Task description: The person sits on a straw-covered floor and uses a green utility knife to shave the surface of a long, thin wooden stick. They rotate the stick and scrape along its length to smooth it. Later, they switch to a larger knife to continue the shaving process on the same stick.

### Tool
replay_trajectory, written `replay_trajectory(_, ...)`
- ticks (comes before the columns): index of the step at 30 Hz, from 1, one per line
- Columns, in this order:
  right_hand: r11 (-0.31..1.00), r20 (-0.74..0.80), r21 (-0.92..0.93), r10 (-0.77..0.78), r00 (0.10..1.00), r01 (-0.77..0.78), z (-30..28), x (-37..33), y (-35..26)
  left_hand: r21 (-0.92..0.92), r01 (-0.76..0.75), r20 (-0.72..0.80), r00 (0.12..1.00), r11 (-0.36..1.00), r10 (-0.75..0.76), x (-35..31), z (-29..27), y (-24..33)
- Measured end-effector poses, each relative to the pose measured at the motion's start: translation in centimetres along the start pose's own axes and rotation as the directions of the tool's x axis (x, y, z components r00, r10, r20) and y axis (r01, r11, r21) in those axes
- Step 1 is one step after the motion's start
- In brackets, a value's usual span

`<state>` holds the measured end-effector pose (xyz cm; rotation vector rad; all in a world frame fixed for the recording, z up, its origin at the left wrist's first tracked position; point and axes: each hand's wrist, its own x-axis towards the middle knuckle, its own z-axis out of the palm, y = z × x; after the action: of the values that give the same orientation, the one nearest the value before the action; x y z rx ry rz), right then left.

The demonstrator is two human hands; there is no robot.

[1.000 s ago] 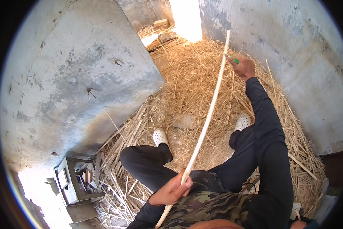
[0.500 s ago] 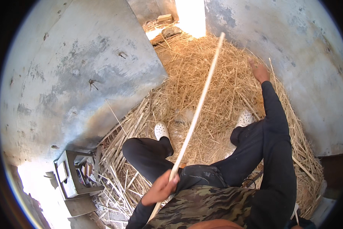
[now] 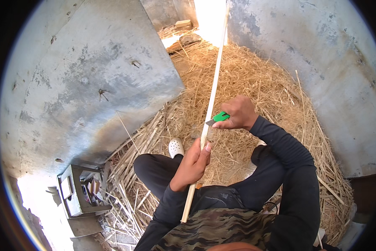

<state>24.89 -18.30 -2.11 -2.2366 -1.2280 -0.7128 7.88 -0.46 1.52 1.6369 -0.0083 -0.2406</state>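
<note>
A long, pale wooden strip (image 3: 215, 85) slants up from my lap toward the bright doorway. Around its lower part my left hand (image 3: 192, 164) is closed, the thumb lying along the strip. My right hand (image 3: 239, 113) grips a green utility knife (image 3: 220, 117). The knife's blade meets the right side of the strip, a little above my left hand. Below the left hand, the strip's lower end rests over my camouflage-patterned shirt front.
Shavings and straw-like strips (image 3: 254, 79) cover the floor around my white clogs (image 3: 176, 147). Grey plaster walls (image 3: 96, 75) rise on both sides. A small wooden frame cabinet (image 3: 85, 190) with odds and ends stands at the lower left.
My right hand has come in from the far right to the strip, with the knife now showing. My left hand has moved up and right, and the strip stands steeper.
</note>
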Motion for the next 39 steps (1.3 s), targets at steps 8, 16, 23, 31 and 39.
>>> replay_trajectory(8, 0.977, 0.027, -0.013, 0.214, 0.976, -0.214, 0.5, -0.3, 3.6, -0.025, 0.07, 0.151, 0.986, 0.997, -0.065, -1.3, -0.9, 0.1)
replay_trajectory(16, 0.973, 0.037, -0.085, 0.22, 0.975, -0.216, 1.7, -0.4, 3.5, -0.026, 0.054, 0.148, 0.988, 0.998, -0.05, -2.7, -0.6, -0.5)
replay_trajectory(23, 0.985, 0.035, -0.05, 0.165, 0.986, -0.163, 2.0, -0.4, 1.6, -0.087, 0.141, 0.158, 0.979, 0.986, -0.126, -4.1, -1.3, 0.4)
replay_trajectory(31, 0.964, -0.091, -0.208, 0.151, 0.984, -0.167, 1.6, -0.6, 8.7, 0.027, 0.12, 0.199, 0.972, 0.992, -0.123, -8.0, -1.0, -0.5)
replay_trajectory(39, 0.608, -0.268, -0.173, 0.728, 0.631, -0.775, -3.8, -4.9, 21.7, -0.024, 0.338, 0.428, 0.854, 0.941, -0.296, -13.9, -1.3, -1.1)
